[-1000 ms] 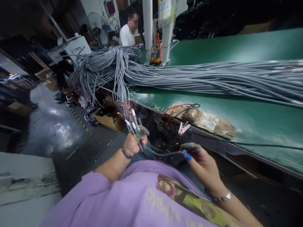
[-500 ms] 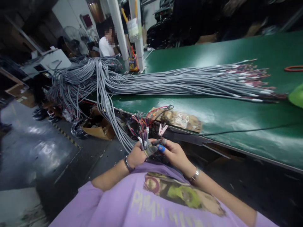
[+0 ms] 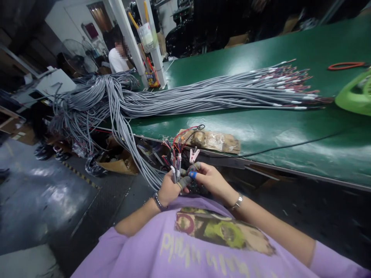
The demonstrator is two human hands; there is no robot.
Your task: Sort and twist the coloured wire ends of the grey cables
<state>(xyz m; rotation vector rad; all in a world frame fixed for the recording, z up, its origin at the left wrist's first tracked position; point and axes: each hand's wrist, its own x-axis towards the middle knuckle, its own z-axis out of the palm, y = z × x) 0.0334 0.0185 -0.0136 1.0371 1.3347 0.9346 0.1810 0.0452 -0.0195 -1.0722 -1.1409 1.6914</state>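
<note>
Near my waist, my left hand is closed around the ends of several grey cables. Their thin coloured wires fan upward out of the grip, past white sleeves. My right hand is pinched beside it, with finger covers and a blue band on one digit; what lies between its fingertips is too small to make out. Just above the right fingertips stands a pale pink clip at the bench edge. The grey cables run from my left hand up to a large bundle on the bench.
A green bench spans the view. On it are a taped cardboard strip, a black cord, a bright green object and orange-handled tool. A cardboard box is below. A person is at the back.
The camera view has swung right, so bench things appear farther left. My right fingertips have shifted slightly against the left hand, which still grips the cables.
</note>
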